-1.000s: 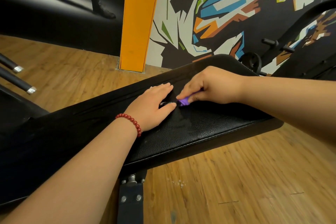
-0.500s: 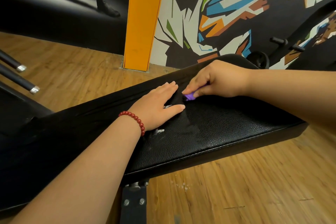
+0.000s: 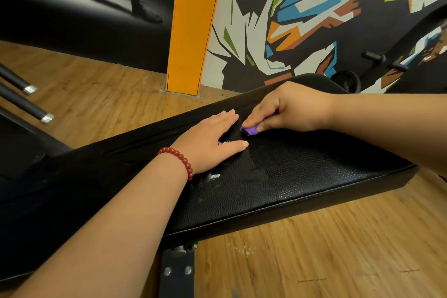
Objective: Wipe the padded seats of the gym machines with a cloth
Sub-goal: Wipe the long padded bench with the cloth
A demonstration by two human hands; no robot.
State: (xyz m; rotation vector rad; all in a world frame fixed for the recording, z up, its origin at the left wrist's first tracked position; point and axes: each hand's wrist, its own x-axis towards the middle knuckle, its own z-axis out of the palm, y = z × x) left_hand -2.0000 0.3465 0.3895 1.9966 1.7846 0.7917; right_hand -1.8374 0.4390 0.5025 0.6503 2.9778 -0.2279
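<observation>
Head view: the left hand (image 3: 212,138) lies flat on the black grained padded seat (image 3: 302,176), fingers straight and spread, holding nothing, a red bead bracelet (image 3: 179,157) at its wrist. Just beside its fingertips, the right hand (image 3: 290,109) curls its fingers and thumb round a small purple wad (image 3: 250,130), pressed to the seat; whether it is cloth cannot be told. White crumbs (image 3: 214,176) lie on the seat by the left wrist. A wooden plank floor (image 3: 338,249) and an orange square pillar (image 3: 193,24) lie beyond

Black padded seat (image 3: 302,176); small purple cloth (image 3: 250,131) atop.
</observation>
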